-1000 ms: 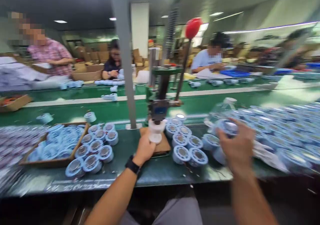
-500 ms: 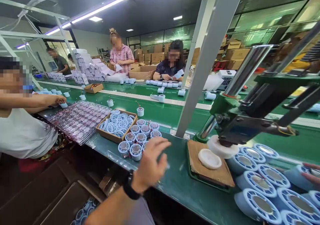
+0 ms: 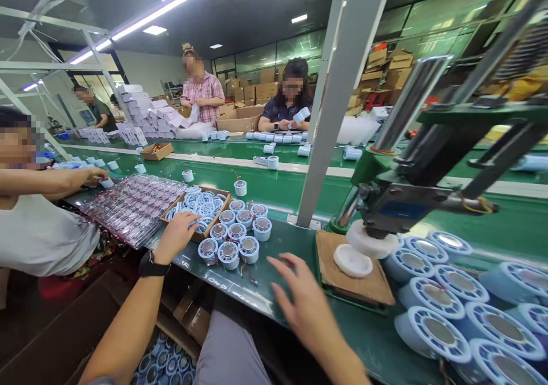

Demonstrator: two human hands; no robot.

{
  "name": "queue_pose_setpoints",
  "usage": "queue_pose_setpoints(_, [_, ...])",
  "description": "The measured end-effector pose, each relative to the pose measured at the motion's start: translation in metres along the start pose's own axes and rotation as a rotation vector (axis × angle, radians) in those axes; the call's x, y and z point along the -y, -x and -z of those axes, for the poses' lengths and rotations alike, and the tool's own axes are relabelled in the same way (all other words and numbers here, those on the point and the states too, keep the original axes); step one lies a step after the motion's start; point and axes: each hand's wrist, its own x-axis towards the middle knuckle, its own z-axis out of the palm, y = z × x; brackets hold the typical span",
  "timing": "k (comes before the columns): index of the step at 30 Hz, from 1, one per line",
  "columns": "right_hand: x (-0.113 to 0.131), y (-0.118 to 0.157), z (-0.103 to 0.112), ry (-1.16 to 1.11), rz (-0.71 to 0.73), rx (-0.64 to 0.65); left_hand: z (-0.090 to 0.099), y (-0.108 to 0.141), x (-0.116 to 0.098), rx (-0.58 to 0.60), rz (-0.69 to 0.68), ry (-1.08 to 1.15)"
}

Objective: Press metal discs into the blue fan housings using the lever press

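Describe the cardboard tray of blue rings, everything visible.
Shallow, open-topped brown cardboard tray with low walls, lying flat and angled on the dark green bench. It is heaped with light-blue rings, plastic-looking, in a loose jumble. The person's left hand is at its near side, covering part of it; whether the fingers touch is unclear. Round blue housings stand close on its right.

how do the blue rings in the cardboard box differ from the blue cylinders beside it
The blue rings are thin hoops with open middles; the blue cylinders are thicker, with grey discs in their tops. The blue rings lie jumbled in the cardboard box, while the blue cylinders stand upright, grouped on the green bench. Both are light blue and round.
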Motion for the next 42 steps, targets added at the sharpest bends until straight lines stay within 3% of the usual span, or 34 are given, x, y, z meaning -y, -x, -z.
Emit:
queue_pose_setpoints(3, [0.026, -0.036, -0.056, 0.115, -0.065, 0.132, 0.005, -0.023, 0.004, 0.044, -0.018, -0.007])
queue_pose_setpoints(6, [0.029, -0.046, -0.076, 0.154, -0.117, 0.157, 0.016, -0.027, 0.007, -0.062, -0.003, -0.011])
queue_pose_setpoints(9, [0.009, -0.024, -0.062, 0.133, -0.1, 0.068, 0.024, -0.01, -0.008, -0.29, 0.051, 0.063])
queue_pose_setpoints(11, [-0.007, -0.001, -0.045, 0.114, -0.093, -0.023, 0.02, 0.011, -0.035, -0.369, 0.066, 0.193])
queue_pose_setpoints(13, [-0.019, 0.021, -0.026, 0.088, -0.109, -0.083, 0.006, 0.034, -0.073, -0.291, 0.037, 0.378])
queue_pose_setpoints(16, [-0.025, 0.043, -0.001, 0.041, -0.155, -0.103, -0.031, 0.057, -0.132, -0.035, -0.04, 0.584])
queue_pose_setpoints(18, [-0.023, 0.053, 0.011, 0.021, -0.174, -0.125, -0.061, 0.061, -0.16, 0.064, -0.086, 0.554])
queue_pose_setpoints(20, [-0.022, 0.059, 0.022, 0.001, -0.185, -0.155, -0.084, 0.059, -0.174, 0.073, -0.12, 0.447])
queue_pose_setpoints(24, [-0.022, 0.069, 0.039, -0.078, -0.179, -0.131, -0.1, 0.056, -0.173, 0.086, -0.202, 0.378])
queue_pose_setpoints(29, [-0.025, 0.07, 0.04, -0.085, -0.179, -0.135, -0.091, 0.056, -0.17, 0.317, -0.427, 0.433])
queue_pose_setpoints(34, [-0.027, 0.069, 0.032, -0.013, -0.221, -0.219, -0.093, 0.051, -0.177, 0.338, -0.287, 0.379])
queue_pose_setpoints(39, [-0.026, 0.072, 0.031, 0.006, -0.242, -0.271, -0.094, 0.051, -0.169, 0.37, -0.329, 0.464])
queue_pose_setpoints(42, [-0.022, 0.07, 0.023, 0.001, -0.285, -0.27, -0.089, 0.054, -0.171, 0.293, -0.158, 0.633])
